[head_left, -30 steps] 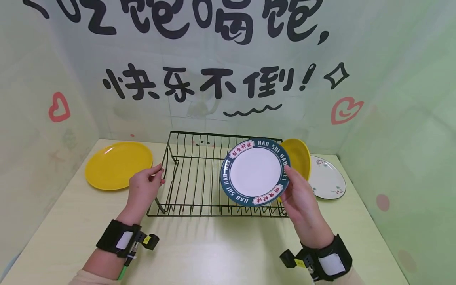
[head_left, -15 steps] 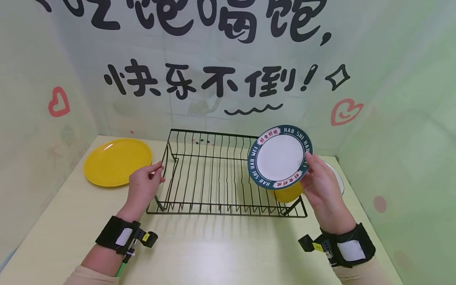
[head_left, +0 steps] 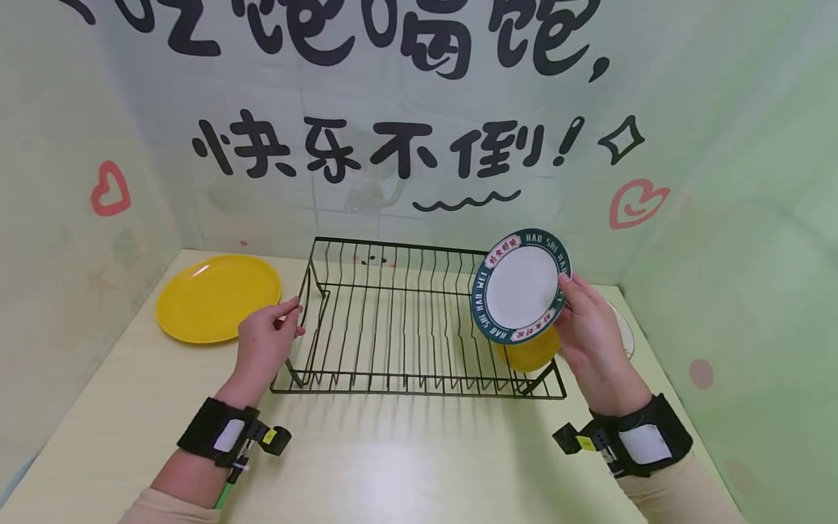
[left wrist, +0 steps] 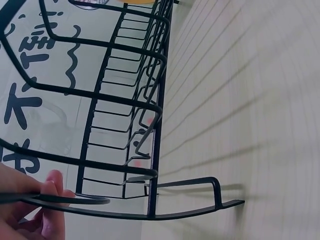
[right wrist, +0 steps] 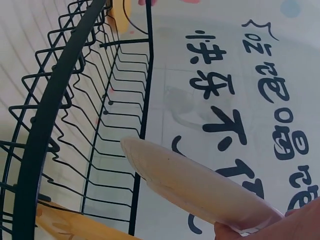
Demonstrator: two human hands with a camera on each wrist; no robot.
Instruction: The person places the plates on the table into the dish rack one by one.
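Observation:
My right hand (head_left: 592, 335) pinches the right rim of a white plate (head_left: 521, 287) with a dark teal lettered border, holding it tilted above the right end of a black wire dish rack (head_left: 386, 327). Seen edge-on in the right wrist view, the plate (right wrist: 195, 182) hangs apart from the rack wires. Behind and below it, a yellow plate (head_left: 529, 353) stands in the rack, mostly hidden. At the rack's left end my left hand (head_left: 267, 338) pinches the side wire between thumb and fingers; the left wrist view shows those fingers (left wrist: 52, 200) at the frame.
A large yellow plate (head_left: 219, 298) lies flat on the table (head_left: 406, 458) left of the rack. To the right, partly behind my right hand, lies a white plate (head_left: 623, 329). A lettered wall covering (head_left: 393, 211) rises close behind the rack.
My right hand has carried the teal-rimmed plate rightward and slightly up, over the yellow plate in the rack, then turned it a little. My left hand has stayed on the rack's left side.

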